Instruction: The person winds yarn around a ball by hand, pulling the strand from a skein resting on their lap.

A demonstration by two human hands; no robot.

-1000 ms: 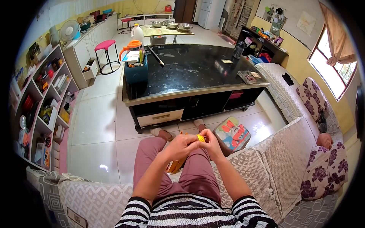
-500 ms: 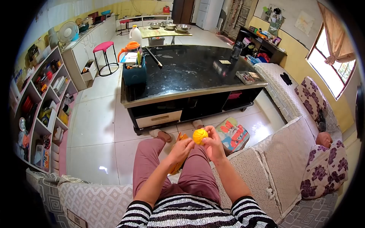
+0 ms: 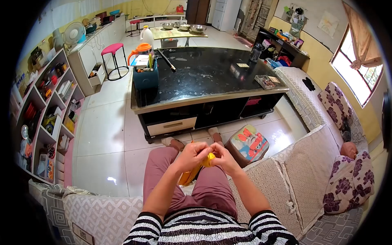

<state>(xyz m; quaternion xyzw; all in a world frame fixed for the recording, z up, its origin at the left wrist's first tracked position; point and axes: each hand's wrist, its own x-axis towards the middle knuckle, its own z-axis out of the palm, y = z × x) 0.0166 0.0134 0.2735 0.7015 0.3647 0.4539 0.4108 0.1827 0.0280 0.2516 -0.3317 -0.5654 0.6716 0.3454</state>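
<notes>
Over my lap, my two hands meet around a small bright yellow rounded piece [image 3: 208, 159] with folds in it; its exact kind is unclear. My right hand [image 3: 227, 160] is closed on its right side. The fingers of my left hand [image 3: 193, 157] are pinched together at its upper left, touching it. Between my thighs, below my left hand, sits an orange-yellow item [image 3: 188, 177], partly hidden, perhaps a packet.
A black-topped table [image 3: 204, 77] stands in front, bearing a blue-green caddy [image 3: 146, 79], an orange-lidded jug [image 3: 143, 50] and a clear box [image 3: 266, 81]. A cartoon-print stool [image 3: 248, 143] is by my right knee. Shelves [image 3: 49, 122] line the left; the sofa [image 3: 263, 179] extends right.
Both hands have come together and moved slightly down. The yellow piece is lower, turned, and now mostly covered by the fingers.
</notes>
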